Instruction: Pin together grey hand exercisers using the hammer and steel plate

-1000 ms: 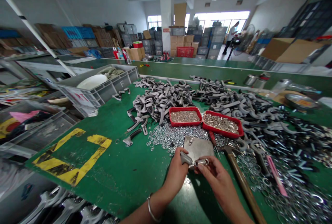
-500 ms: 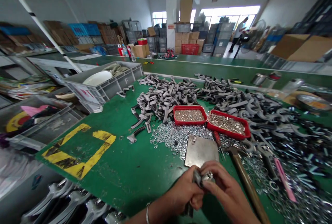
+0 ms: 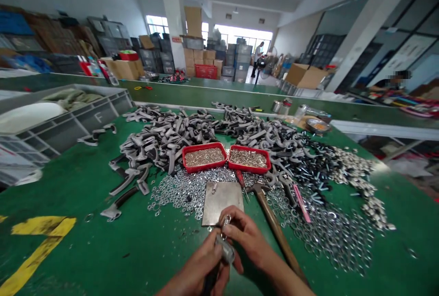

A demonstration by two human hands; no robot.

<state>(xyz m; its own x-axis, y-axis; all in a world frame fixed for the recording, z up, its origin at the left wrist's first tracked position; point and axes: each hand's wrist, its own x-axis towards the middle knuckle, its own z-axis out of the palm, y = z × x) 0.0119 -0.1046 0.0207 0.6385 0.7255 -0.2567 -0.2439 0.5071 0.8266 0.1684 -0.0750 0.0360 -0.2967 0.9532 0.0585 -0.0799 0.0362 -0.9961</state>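
Observation:
My left hand (image 3: pixel 203 259) is wrapped round a grey metal handle part (image 3: pixel 227 251) with a black grip, its hollow end facing right. In my right hand (image 3: pixel 249 237), thumb and finger pinch a small shiny coiled or ringed metal piece (image 3: pixel 225 224) just above that end. Its exact kind is too small to tell. Beyond the hands lies a flat metal plate (image 3: pixel 220 205), with a small metal pin or cylinder (image 3: pixel 214 187) on it. A claw hammer (image 3: pixel 276 229) rests to the right, beside a red-handled screwdriver (image 3: pixel 240 178).
Two red trays (image 3: pixel 206 166) of small metal parts stand behind the plate. Loose nuts or rings (image 3: pixel 181 193) surround it. Farther back is a heap of grey-black handles (image 3: pixel 164 134). A pink tool (image 3: pixel 302 203) and rings lie right; a grey crate (image 3: pixel 68 137) stands left.
The view has swung to the right. My right hand now pinches a shiny piece above the handle part; earlier both hands were close together around the metal part.

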